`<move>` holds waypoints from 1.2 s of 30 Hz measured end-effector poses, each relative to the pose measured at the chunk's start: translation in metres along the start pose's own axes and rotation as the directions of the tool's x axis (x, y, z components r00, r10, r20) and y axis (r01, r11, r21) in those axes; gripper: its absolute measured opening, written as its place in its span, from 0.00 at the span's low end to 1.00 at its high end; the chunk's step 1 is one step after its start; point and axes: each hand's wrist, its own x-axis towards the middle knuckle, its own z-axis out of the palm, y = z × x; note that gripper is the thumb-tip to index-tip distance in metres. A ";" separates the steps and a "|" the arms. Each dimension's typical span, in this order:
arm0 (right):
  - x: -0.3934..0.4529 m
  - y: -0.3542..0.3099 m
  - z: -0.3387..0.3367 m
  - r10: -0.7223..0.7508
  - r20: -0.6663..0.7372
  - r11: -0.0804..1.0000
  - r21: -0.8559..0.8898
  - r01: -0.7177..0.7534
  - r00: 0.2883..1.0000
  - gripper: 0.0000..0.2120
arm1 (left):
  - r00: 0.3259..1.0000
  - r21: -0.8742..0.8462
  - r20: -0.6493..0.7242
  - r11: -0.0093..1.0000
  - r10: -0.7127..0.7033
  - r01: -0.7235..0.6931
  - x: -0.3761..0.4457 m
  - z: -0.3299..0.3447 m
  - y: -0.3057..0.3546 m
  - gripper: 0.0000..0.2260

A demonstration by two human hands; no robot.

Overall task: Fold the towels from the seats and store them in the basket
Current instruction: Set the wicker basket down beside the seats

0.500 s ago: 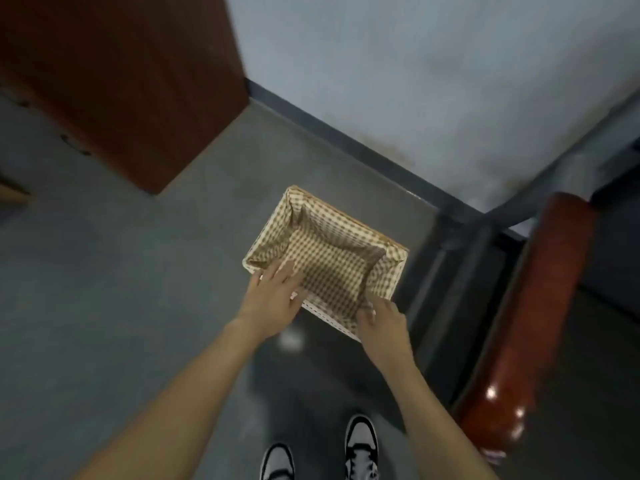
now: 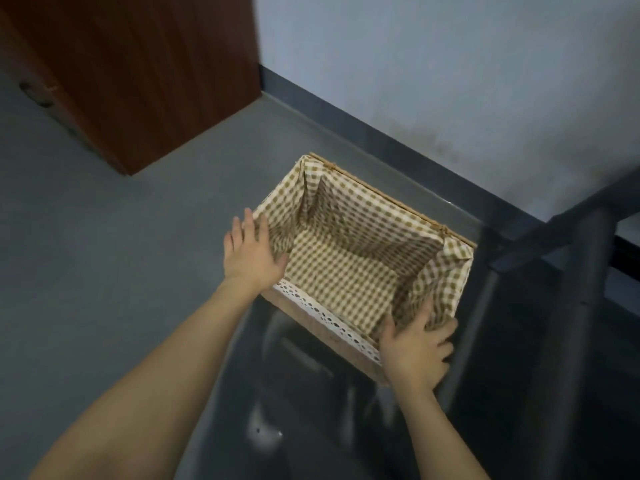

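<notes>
A rectangular basket (image 2: 388, 199) with a brown-and-white checked lining and a white lace edge stands on the grey floor; nothing lies inside it. My left hand (image 2: 251, 252) lies flat with straight fingers against its left corner. My right hand (image 2: 417, 344) grips the near right corner, thumb inside over the lining, fingers curled down the outer side. No towel is in view.
A dark metal chair frame (image 2: 568, 258) stands just right of the basket. A brown wooden cabinet (image 2: 138, 74) is at the upper left. A pale wall with a dark skirting board (image 2: 363, 123) runs behind the basket. Grey floor spreads to the left.
The view has come much closer to the basket. My left hand has gone from the near rim to the left corner, and my right hand has shifted to the right corner.
</notes>
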 end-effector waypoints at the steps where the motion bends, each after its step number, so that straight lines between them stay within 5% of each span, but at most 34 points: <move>1: 0.002 0.000 0.003 -0.006 -0.036 1.000 -0.025 0.005 0.999 0.37 | 1.000 0.001 0.001 1.000 -0.024 0.024 0.003 0.003 -0.002 0.38; 12: -0.012 0.005 0.013 -0.160 -0.114 0.983 -0.107 0.148 0.981 0.36 | 0.999 0.035 0.024 0.999 -0.021 0.020 -0.039 0.005 -0.038 0.41; 21: -0.044 0.003 0.019 -0.457 -0.030 0.880 -0.163 0.447 0.889 0.28 | 0.980 -0.217 -0.046 0.959 -0.195 0.181 -0.126 0.020 -0.100 0.44; 29: -0.077 0.016 0.026 -0.514 0.030 0.853 -0.090 0.514 0.857 0.30 | 0.954 -0.193 -0.103 0.946 -0.282 0.259 -0.226 0.038 -0.125 0.36; 36: -0.137 0.055 0.033 -0.603 0.049 0.791 -0.096 0.605 0.796 0.30 | 0.913 -0.195 -0.077 0.904 -0.400 0.380 -0.329 0.054 -0.140 0.40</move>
